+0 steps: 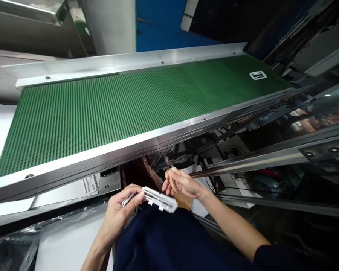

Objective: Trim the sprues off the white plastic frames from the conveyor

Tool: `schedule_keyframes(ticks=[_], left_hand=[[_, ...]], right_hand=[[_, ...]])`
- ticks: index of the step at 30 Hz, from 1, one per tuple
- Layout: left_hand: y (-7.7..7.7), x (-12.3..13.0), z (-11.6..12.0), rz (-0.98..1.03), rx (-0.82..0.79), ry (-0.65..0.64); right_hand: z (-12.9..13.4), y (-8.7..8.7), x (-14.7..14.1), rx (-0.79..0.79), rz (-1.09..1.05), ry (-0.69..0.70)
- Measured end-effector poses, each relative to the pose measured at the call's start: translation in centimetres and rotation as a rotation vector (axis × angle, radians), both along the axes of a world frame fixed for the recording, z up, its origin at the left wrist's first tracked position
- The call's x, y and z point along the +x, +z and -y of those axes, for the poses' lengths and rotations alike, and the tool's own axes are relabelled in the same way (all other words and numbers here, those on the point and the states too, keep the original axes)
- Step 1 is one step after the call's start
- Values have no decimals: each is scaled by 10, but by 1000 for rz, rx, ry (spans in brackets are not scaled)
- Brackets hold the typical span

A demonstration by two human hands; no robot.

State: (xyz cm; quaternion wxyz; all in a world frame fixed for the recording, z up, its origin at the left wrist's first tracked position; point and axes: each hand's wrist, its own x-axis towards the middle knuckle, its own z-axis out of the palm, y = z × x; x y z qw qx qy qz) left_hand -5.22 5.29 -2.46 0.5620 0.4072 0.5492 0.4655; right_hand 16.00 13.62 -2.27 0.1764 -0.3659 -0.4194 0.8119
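Observation:
My left hand grips a white plastic moulded part, which has slots and small tabs along its length. A second thin white piece shows behind my left fingers, and I cannot tell whether it belongs to the same part. My right hand pinches a slim light wooden stick just above the white part's far end. The stick's tip is hidden by my fingers. A dark navy sleeve or garment fills the bottom of the view beneath both hands.
A green studded conveyor belt with a stainless steel side rail runs diagonally above my hands. Dark machinery and cables lie under it at right. Clear plastic sheeting lies at lower left.

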Motion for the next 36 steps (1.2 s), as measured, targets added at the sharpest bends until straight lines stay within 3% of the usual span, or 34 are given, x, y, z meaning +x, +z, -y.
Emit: schedule_keyframes(ticks=[4,8,12,15,29,32,36], left_hand=[[4,-13,0,-134,177,-191],[-2,-18,10,-199,165,-153],[-11,-24,25,-172,47,-82],[-12,-28,30,-169,40,-111],[-6,-24,24,-247,52,-402],[-3,-24,23,-238,21,-444],[-1,-24,19,-246,-29,-504]], right_hand=[[6,-7,-13,-120,-84,316],[20,-7,-26,19,-13,315],[36,-5,-34,433,256,287],[47,-4,-38,618,398,288],[59,-9,-27,626,424,417],[49,-2,-18,710,450,504],[25,17,-6,949,590,650]])
